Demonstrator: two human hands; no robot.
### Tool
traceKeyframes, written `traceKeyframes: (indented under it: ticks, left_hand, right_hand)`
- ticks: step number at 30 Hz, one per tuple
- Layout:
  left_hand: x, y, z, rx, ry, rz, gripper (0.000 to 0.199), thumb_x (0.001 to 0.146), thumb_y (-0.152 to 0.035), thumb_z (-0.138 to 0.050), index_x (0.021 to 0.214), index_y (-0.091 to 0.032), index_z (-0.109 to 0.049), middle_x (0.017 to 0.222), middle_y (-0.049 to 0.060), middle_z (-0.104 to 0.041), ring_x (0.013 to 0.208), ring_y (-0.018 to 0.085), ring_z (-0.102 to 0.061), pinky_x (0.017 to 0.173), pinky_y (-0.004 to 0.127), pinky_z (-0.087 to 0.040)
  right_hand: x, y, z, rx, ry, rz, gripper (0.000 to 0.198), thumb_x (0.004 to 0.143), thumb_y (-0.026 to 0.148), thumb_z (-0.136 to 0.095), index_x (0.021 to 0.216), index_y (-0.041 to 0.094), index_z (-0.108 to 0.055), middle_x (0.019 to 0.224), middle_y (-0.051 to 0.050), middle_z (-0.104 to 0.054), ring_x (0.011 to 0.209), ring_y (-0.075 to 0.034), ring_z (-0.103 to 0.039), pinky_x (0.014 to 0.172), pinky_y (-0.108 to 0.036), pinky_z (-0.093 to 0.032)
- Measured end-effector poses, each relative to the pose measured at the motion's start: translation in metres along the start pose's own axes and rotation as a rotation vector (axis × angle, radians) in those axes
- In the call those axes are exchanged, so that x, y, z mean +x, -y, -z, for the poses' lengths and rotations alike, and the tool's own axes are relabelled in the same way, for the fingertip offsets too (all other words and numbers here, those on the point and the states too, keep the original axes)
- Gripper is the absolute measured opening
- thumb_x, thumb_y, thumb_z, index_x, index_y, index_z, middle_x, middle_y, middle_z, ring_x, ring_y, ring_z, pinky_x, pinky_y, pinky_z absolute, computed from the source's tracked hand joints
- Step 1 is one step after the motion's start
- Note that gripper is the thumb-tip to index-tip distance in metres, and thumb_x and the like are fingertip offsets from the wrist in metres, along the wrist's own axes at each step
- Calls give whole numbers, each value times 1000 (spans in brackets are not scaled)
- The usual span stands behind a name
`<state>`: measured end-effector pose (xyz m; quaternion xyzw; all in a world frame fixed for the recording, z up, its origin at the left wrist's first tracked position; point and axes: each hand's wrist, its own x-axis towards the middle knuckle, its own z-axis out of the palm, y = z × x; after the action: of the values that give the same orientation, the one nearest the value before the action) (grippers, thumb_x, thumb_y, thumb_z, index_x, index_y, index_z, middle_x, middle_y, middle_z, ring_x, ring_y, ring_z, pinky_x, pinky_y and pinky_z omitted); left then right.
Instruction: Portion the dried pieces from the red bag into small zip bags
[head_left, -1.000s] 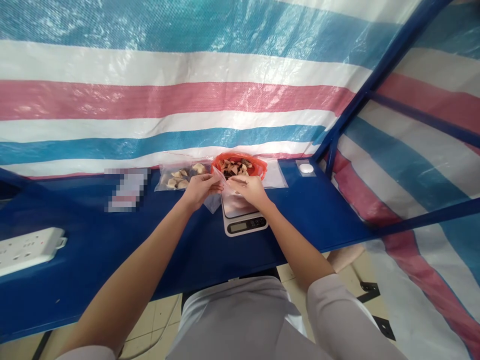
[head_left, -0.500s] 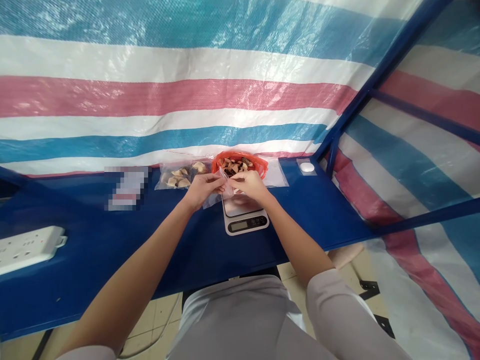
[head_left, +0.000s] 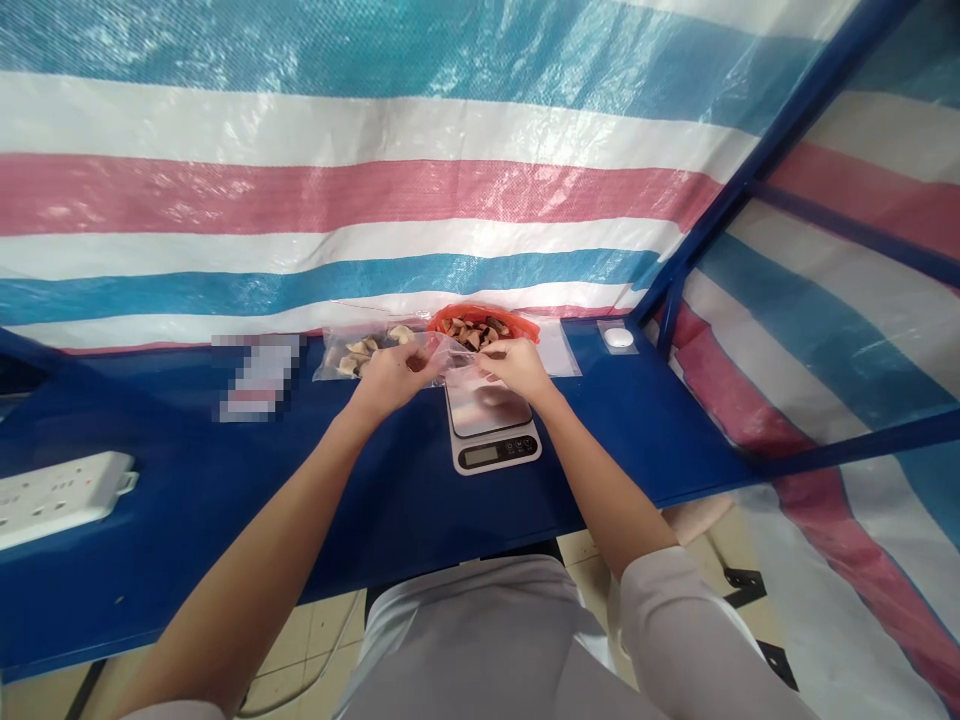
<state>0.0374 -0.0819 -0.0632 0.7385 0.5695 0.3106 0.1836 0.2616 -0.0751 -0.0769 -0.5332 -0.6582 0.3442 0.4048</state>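
A clear plastic bag is stretched between my two hands above the back part of a white digital kitchen scale. My left hand is closed on the bag's left side, and my right hand pinches its right side. Behind them an open red plastic bag holds dried brown slices, which look like mushroom. Left of it lie clear bags with pale dried pieces, partly hidden by my left hand.
A white sheet in a clear sleeve and a small round white item lie at the back right. A blurred-out packet is at left, a white power strip at far left. Striped tarpaulin walls the blue table.
My hands have moved apart, the left one going left and the right one right. The clear bag between them is now spread wider, and more of the scale's plate shows.
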Motion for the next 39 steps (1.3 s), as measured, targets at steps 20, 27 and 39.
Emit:
traceKeyframes:
  ticks: [20, 27, 39]
  left_hand:
    - [0, 3, -45, -138, -11, -356, 99, 76, -50, -77, 157, -23, -26, 149, 17, -48, 137, 34, -46, 114, 52, -39]
    - [0, 6, -54, -98, -146, -325, 78, 78, -45, -75, 146, -20, -44, 130, 14, -62, 120, 31, -58, 105, 47, -47]
    - [0, 8, -64, -51, -152, -316, 78, 78, -44, -73, 145, -17, -45, 122, 15, -64, 115, 32, -61, 104, 49, -46]
  right_hand:
    - [0, 10, 9, 197, 189, 3, 9, 78, 23, -71, 75, 17, -76, 65, -1, -72, 63, -17, -71, 63, -28, -63]
    - [5, 7, 23, 94, 73, 142, 23, 85, 38, -69, 81, 18, -78, 79, -4, -76, 77, -20, -73, 73, -30, -59]
    - [8, 36, 1, -363, 235, 372, 17, 87, 34, -69, 78, 24, -80, 63, 1, -68, 69, -16, -62, 72, -29, -46]
